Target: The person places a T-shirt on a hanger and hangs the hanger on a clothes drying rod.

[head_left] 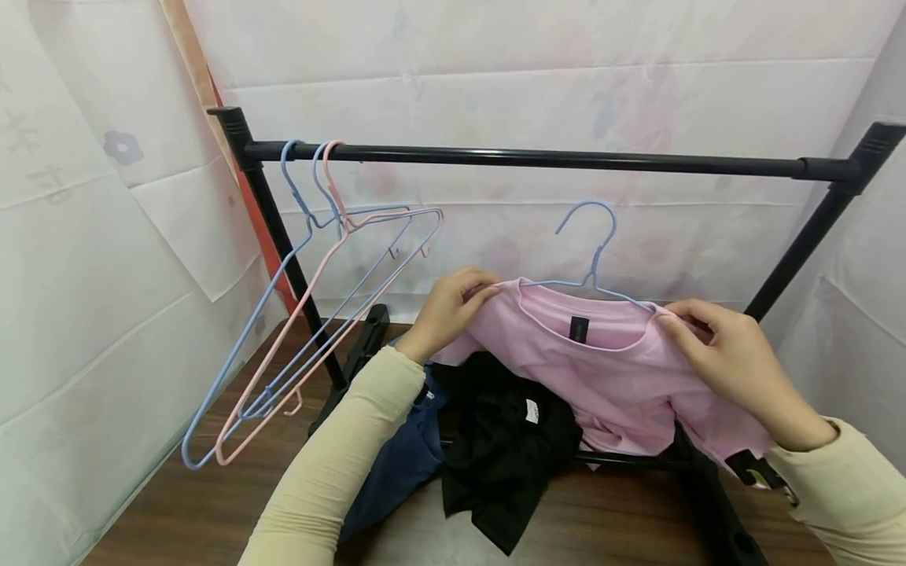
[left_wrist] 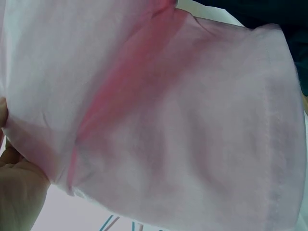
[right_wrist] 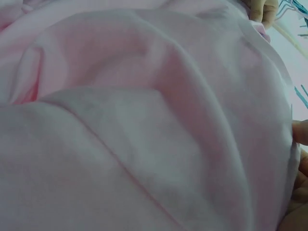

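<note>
The pink shirt [head_left: 609, 385] hangs between the two hands, below the rail [head_left: 538, 159] of a black rack, its neckline turned up and a dark label [head_left: 579, 329] showing inside the collar. A blue hanger [head_left: 593, 267] sits in the neck, its arms running under the cloth toward both shoulders. Its hook stands up out of the collar, the open end to the left, clear of the rail.

The left hand [head_left: 456, 303] pinches the shirt at the shoulder on the left, thumb and fingers closed on the cloth. The right hand [head_left: 729, 354] grips the other shoulder beside the collar, thumb in front. Whether either has hold of the wire through the cloth, I cannot tell. Both wrist views are mostly filled with folds of the shirt.

Two more blue hangers and a pink hanger [head_left: 336, 196] hang bare and close together at the left end of the rail. Under the shirt, a black garment [head_left: 506, 440] with a small white label lies beside a blue garment [head_left: 399, 464], which the left sleeve [head_left: 340, 456] partly hides. The rack stands on a brown wooden bench [head_left: 602, 519], with a white patterned sheet [head_left: 460, 102] behind it.
</note>
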`<state>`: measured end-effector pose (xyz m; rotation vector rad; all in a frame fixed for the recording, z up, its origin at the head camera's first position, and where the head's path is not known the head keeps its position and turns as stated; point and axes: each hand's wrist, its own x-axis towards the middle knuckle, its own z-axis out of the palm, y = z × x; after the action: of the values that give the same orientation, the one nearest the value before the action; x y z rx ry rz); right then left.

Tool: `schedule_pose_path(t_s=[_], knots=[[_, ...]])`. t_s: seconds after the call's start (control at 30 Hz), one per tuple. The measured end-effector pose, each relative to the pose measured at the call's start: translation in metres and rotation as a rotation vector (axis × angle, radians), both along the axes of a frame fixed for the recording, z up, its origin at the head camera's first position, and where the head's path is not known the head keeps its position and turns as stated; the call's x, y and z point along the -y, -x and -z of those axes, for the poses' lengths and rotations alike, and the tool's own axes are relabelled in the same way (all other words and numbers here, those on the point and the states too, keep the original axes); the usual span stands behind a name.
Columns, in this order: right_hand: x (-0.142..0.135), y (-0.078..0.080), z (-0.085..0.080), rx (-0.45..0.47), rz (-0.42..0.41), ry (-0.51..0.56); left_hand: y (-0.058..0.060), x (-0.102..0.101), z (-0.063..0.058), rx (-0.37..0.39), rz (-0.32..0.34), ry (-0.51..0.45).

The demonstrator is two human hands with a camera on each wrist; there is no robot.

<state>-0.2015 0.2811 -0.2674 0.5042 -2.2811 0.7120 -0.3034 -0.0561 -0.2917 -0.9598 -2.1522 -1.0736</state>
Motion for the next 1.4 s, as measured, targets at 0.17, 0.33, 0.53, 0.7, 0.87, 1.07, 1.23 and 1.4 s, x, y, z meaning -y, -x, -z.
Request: schedule_pose_path(t_s=[0.17, 0.33, 0.53, 0.7, 0.87, 1.07, 1.23, 1.4], knots=[[-0.007, -0.002, -0.002, 0.038, -0.010, 0.031, -0.002, -0.001, 0.000, -0.031, 0.013, -0.019], [-0.013, -0.003, -0.002, 0.070, -0.008, 0.027, -0.002, -0.002, -0.001, -0.052, 0.018, -0.031], [-0.021, -0.005, -0.001, 0.107, -0.009, 0.023, -0.003, -0.002, -0.001, -0.048, 0.015, -0.026], [-0.026, -0.007, 0.000, 0.127, -0.017, 0.013, -0.003, -0.002, -0.002, -0.037, 0.018, -0.021], [-0.029, -0.008, 0.001, 0.103, -0.018, 0.026, -0.005, 0.001, -0.001, -0.027, 0.024, -0.031], [-0.028, -0.010, 0.001, -0.008, -0.022, 0.040, -0.005, 0.004, 0.001, -0.014, 0.015, -0.039], [-0.024, -0.012, -0.001, -0.138, -0.043, 0.006, -0.007, 0.007, 0.002, 0.014, 0.020, -0.055], [-0.023, -0.013, -0.002, -0.210, -0.056, 0.001, -0.012, 0.010, 0.003, 0.055, 0.026, -0.110]])
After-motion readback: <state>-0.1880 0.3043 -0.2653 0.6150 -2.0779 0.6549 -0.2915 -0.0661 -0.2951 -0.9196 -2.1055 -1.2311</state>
